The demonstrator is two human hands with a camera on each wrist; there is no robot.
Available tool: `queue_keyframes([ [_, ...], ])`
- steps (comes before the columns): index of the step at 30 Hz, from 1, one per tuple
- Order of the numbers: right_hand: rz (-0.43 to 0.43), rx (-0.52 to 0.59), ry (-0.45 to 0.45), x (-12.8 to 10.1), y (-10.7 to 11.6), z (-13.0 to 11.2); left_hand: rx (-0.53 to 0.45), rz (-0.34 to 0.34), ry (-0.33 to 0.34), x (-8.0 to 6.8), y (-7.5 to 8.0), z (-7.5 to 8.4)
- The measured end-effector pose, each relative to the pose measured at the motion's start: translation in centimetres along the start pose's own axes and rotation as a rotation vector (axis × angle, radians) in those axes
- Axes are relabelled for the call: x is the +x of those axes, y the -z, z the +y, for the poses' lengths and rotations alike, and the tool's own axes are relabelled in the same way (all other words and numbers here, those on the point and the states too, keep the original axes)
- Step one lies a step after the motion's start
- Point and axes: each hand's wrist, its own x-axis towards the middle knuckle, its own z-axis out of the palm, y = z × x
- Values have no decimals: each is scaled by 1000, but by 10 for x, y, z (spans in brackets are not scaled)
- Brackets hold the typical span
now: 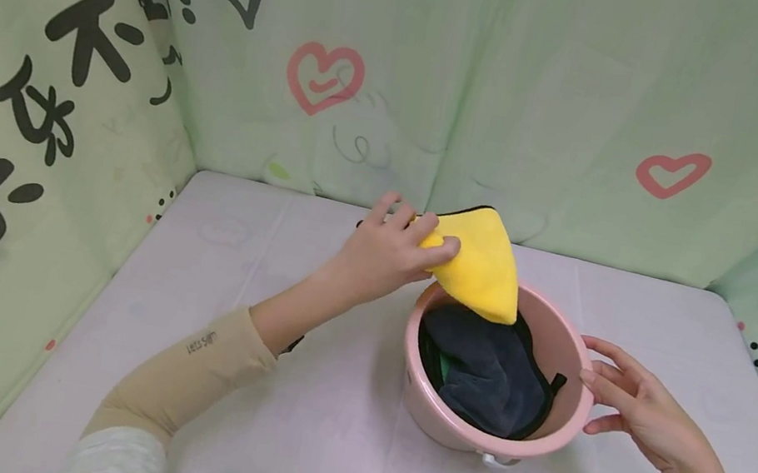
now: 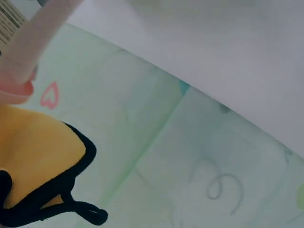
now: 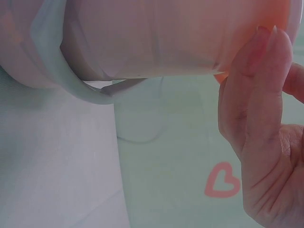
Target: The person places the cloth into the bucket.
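One yellow cloth hangs over the far rim of the single pink bucket, its long axis slanting from the upper left down to a corner that points into the bucket, where one dark cloth lies. The left hand pinches the yellow cloth's upper end. The right hand, fingers spread, touches the bucket's right rim on the table.

Green cloth mostly hidden, perhaps under dark cloth
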Motion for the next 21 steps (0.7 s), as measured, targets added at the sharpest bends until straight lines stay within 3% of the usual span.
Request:
queue_keyframes([
  [5, 14, -33, -27, 0, -1, 0, -24, 95, -78, 6, 10, 18],
  [13, 6, -21, -17, 0, 0, 0, -20, 175, -210, 13, 21, 41],
  [21, 13, -47, -29, 0, 0, 0, -97, 167, -264, 14, 19, 61],
])
